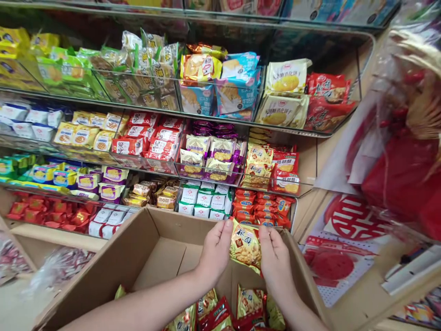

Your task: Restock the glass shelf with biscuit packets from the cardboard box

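Note:
Between my two hands is a yellow-gold packet of cookies (245, 243), held upright over a cardboard box (165, 255). My left hand (216, 250) pinches its left edge, thumb toward me. On the opposite edge, the fingers of my right hand (275, 255) are closed. Below, inside the box, lie loose gold packets (250, 301) and red packets (217, 315), partly hidden by my forearms. Behind the box, similar gold packets (259, 170) stand in a shelf compartment beside red ones (285, 172).
Tiered shelves with clear front rails (213, 119) hold rows of wrapped snacks. Small orange packets (244, 202) and white-green packets (203, 200) sit just past the box's far wall. At right hang a plastic-wrapped red item (399, 179) and red paper decorations (358, 216). A plastic bag (62, 266) lies lower left.

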The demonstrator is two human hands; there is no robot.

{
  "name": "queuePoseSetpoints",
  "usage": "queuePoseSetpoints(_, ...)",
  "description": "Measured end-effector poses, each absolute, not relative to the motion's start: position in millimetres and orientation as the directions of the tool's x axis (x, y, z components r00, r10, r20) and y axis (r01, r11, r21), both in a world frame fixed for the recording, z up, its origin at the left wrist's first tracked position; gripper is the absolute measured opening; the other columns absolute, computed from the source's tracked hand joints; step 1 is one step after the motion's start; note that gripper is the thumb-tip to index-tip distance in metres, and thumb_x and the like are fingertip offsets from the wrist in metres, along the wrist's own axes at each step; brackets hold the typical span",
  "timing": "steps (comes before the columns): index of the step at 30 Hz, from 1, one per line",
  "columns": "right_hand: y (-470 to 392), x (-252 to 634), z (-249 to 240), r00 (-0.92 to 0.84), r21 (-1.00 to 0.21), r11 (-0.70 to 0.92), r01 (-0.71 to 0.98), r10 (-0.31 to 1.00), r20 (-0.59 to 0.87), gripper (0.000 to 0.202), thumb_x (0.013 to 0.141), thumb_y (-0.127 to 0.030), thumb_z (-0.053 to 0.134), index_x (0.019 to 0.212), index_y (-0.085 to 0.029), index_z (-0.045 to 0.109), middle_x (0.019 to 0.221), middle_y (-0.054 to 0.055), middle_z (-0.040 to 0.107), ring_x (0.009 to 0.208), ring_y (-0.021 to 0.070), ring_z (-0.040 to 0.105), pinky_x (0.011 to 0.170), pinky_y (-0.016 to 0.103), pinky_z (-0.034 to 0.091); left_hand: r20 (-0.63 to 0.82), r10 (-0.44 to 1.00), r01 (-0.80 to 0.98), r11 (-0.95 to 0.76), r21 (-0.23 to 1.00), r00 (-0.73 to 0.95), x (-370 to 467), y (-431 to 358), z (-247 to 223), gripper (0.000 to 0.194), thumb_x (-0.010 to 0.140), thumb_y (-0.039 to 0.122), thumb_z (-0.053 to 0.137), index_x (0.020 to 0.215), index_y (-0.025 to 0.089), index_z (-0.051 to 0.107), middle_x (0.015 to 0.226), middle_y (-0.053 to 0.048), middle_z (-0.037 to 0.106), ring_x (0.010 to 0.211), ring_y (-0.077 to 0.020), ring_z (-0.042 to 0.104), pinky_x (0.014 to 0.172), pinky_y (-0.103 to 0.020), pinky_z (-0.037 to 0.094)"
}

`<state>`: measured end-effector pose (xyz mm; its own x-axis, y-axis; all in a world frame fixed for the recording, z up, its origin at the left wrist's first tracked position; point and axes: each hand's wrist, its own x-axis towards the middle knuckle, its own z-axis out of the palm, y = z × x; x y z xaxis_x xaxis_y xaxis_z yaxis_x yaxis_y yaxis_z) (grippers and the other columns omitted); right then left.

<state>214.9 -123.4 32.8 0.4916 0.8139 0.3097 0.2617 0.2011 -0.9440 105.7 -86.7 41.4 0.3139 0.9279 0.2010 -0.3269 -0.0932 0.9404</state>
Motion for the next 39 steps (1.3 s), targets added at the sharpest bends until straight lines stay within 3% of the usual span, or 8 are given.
queuePoseSetpoints(3,-124.4,222.1,38.5,0.488,-0.842,0.188,0.506,0.743,0.459,0.035,0.083,-0.049,0.037,0.069,-0.019,0.049,0.061,-0.001,0.053,0.056,0.0129,0.047,0.053,0.022,0.036,0.228,0.931,-0.286,-0.144,0.947,0.286,108.6,-83.0,40.8,0.029,0.082,0.045,0.044,0.072,0.018,0.049,0.068,0.002,0.051,0.065,-0.0111,0.047,0.064,-0.021,0.04)
queuePoseSetpoints(7,-125.0,227.5,37.5,0.437,-0.777,0.195,0.598,0.734,0.52,0.034,0.085,-0.046,0.035,0.068,-0.02,0.048,0.056,-0.002,0.052,0.051,0.0118,0.047,0.05,0.021,0.034,0.283,0.92,-0.226,-0.224,0.948,0.273,108.8,-74.8,34.8,0.032,0.081,0.046,0.045,0.067,0.018,0.047,0.063,0.002,0.048,0.061,-0.0106,0.043,0.057,-0.02,0.038)
queuePoseSetpoints(13,-122.6,229.2,33.4,0.435,-0.808,0.234,0.54,0.745,0.506,0.032,0.085,-0.046,0.034,0.068,-0.021,0.046,0.056,-0.002,0.05,0.052,0.0124,0.047,0.049,0.021,0.035,0.318,0.915,-0.185,-0.277,0.943,0.25,109.0,-72.5,33.1,0.034,0.08,0.048,0.046,0.065,0.018,0.049,0.061,0.003,0.047,0.058,-0.0106,0.041,0.055,-0.019,0.037)
queuePoseSetpoints(20,-121.6,236.2,34.1,0.394,-0.903,0.231,0.362,0.84,0.373,0.033,0.086,-0.048,0.032,0.073,-0.021,0.046,0.064,0.0,0.052,0.06,0.0141,0.049,0.054,0.023,0.037,0.193,0.891,-0.312,-0.061,0.948,0.412,113.8,-81.0,39.4,0.032,0.073,0.049,0.056,0.078,0.018,0.056,0.071,-0.001,0.059,0.068,-0.0146,0.053,0.064,-0.023,0.043)
queuePoseSetpoints(27,-128.6,235.4,52.1,0.492,-0.907,0.206,0.367,0.785,0.377,0.034,0.085,-0.049,0.033,0.071,-0.021,0.045,0.063,-0.002,0.049,0.061,0.0132,0.046,0.056,0.022,0.036,0.025,0.925,-0.406,0.143,0.903,0.379,118.6,-90.9,49.9,0.031,0.072,0.048,0.058,0.078,0.017,0.059,0.068,0.0,0.063,0.062,-0.0147,0.057,0.059,-0.024,0.045)
queuePoseSetpoints(35,-126.2,240.8,39.2,0.518,-0.939,0.202,0.279,0.791,0.324,0.033,0.083,-0.049,0.036,0.072,-0.02,0.045,0.066,-0.002,0.048,0.062,0.0129,0.045,0.058,0.022,0.037,0.046,0.928,-0.433,0.129,0.892,0.37,125.7,-94.8,45.2,0.029,0.074,0.045,0.056,0.08,0.017,0.06,0.072,0.0,0.065,0.066,-0.0149,0.059,0.061,-0.024,0.046)
queuePoseSetpoints(39,-124.5,246.2,37.5,0.496,-0.919,0.135,0.37,0.808,0.319,0.033,0.085,-0.048,0.032,0.076,-0.02,0.047,0.068,0.0,0.053,0.065,0.0154,0.05,0.059,0.025,0.04,0.057,0.926,-0.395,0.104,0.913,0.374,124.4,-91.2,39.9,0.033,0.076,0.048,0.053,0.083,0.017,0.06,0.071,0.0,0.066,0.063,-0.0152,0.06,0.059,-0.024,0.045)
